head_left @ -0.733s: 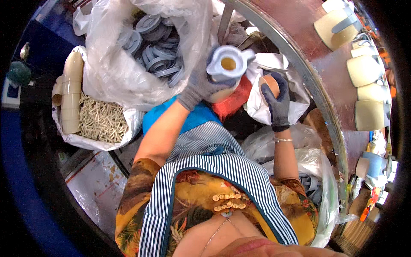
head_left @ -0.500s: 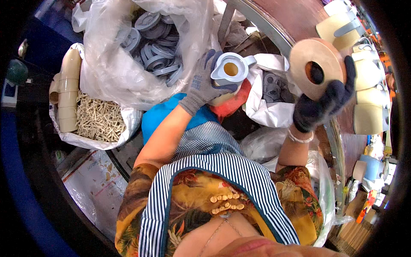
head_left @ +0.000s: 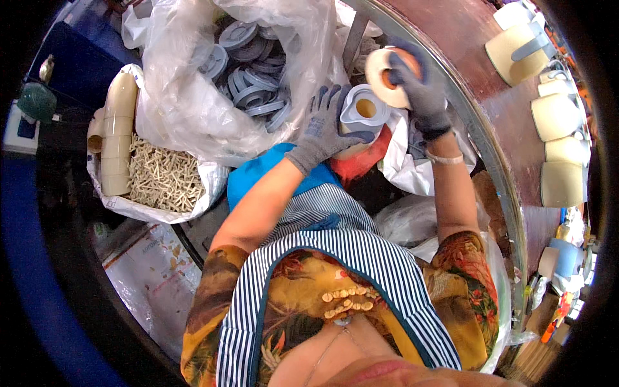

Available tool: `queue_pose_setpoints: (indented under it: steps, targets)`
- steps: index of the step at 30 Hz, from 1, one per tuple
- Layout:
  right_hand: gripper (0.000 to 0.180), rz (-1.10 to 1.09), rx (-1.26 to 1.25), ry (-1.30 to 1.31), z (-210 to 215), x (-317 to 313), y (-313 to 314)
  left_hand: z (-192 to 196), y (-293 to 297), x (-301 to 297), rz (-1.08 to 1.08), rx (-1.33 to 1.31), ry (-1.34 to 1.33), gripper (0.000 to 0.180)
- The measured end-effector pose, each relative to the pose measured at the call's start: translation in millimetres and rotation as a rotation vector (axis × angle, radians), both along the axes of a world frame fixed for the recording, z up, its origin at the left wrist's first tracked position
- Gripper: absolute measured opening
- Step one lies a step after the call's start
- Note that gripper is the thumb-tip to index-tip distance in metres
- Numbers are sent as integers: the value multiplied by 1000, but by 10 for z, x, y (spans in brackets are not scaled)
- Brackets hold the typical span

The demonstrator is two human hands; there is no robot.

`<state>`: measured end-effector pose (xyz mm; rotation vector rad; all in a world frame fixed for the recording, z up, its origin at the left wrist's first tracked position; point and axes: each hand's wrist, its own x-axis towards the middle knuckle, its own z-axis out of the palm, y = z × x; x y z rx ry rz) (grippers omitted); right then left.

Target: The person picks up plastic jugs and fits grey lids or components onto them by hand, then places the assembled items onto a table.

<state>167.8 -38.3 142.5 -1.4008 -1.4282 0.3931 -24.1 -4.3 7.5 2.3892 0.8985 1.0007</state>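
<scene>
My left hand [head_left: 322,129], in a grey glove, wraps round a jug [head_left: 351,121] with a grey-blue collar, a spout and a cream body. The jug's mouth faces up and shows yellowish inside. In my gloved right hand [head_left: 422,97] is a thick roll of brown tape [head_left: 387,95], tilted beside the jug's far right side. Motion smears the roll and the fingers on it. Red material [head_left: 366,160] lies under the jug, by my lap. Whether the roll touches the jug, I cannot tell.
A clear plastic bag [head_left: 171,97] full of grey ring-shaped lids [head_left: 255,84] stands ahead on the left. Nearer left, a sack [head_left: 138,209] holds small beige pieces [head_left: 167,177] and stacked cream cylinders [head_left: 116,148]. Cream jugs [head_left: 553,116] line the brown table [head_left: 496,122] at right.
My right hand has brought the tape roll left and away from me, from over the table edge to beside the jug. My left hand still grips the jug. The whole view has shifted slightly.
</scene>
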Motion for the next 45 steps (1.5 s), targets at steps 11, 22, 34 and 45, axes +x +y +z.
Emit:
queue_pose_setpoints:
  steps: [11, 22, 34, 45]
  targets:
    - [55, -242, -30, -271, -2044, 448, -744, 1098, 95, 666, 10, -82, 566, 61]
    - [34, 207, -54, -459, -1389, -962, 735, 394, -1047, -3123, 926, -372, -901, 33]
    - [70, 312, -758, -332, -3541, -1711, 3321, 316, -1406, -3247, 872, -480, -1228, 37]
    - [49, 821, -716, 1010, -2721, -1516, 2115, 159, -1111, -3059, 762, -479, -1204, 32]
